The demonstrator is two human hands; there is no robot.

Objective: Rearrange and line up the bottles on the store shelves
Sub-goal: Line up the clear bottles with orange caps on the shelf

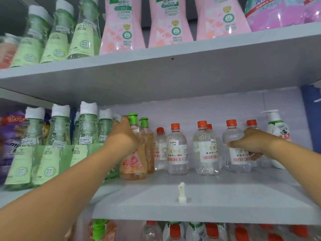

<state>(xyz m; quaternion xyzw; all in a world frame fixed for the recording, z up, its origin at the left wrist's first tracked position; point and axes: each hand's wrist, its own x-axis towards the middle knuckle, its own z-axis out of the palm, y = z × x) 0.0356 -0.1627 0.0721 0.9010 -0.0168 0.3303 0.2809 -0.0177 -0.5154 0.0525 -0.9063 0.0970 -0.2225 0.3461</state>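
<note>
On the middle shelf [199,202] stand several clear bottles with orange caps [177,150]. My right hand [251,143] grips one of them, the clear orange-capped bottle [234,136] near the right end. My left hand [125,136] reaches in and holds the upper part of an orange pump bottle with a green cap [133,164]; a second one [147,145] stands just behind it. Tall green bottles with white caps [59,145] fill the left of the shelf.
A white pump bottle [278,133] stands at the far right. A loose white pump nozzle [181,192] lies near the shelf's front edge. Pink bottles [170,23] and green ones [57,33] line the shelf above; more orange-capped bottles [175,230] show below.
</note>
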